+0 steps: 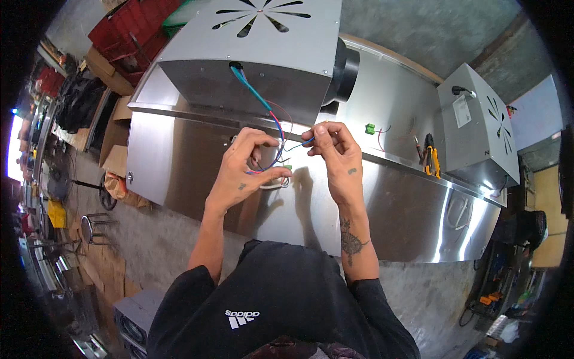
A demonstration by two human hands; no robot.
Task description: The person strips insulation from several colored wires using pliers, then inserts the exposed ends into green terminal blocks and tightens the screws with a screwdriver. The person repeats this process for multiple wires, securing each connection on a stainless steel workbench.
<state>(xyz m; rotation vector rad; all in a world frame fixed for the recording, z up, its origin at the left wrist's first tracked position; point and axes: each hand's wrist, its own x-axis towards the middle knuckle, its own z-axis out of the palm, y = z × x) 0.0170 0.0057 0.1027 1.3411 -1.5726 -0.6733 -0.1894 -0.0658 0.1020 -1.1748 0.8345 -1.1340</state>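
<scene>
A wire bundle in a teal sleeve [257, 96] comes out of a hole in the front of a large grey metal box [197, 84] and fans into blue, pink and dark wires. My left hand [239, 161] curls around these loose wires, its thumb stretched toward a small green piece [288, 168], possibly a terminal connector. Between thumb and fingertips, my right hand [336, 149] pinches the end of a thin blue wire [297, 146]. The exact grip of the left fingertips is partly hidden by the wires.
A stainless steel counter [394, 203] spans the front. On its upper ledge lie a green terminal connector [370, 128] with thin wires, yellow-and-black pliers [431, 160] and a slim tool [418, 147]. Another vented grey box [478, 128] stands right. A stool [89, 230] is at floor left.
</scene>
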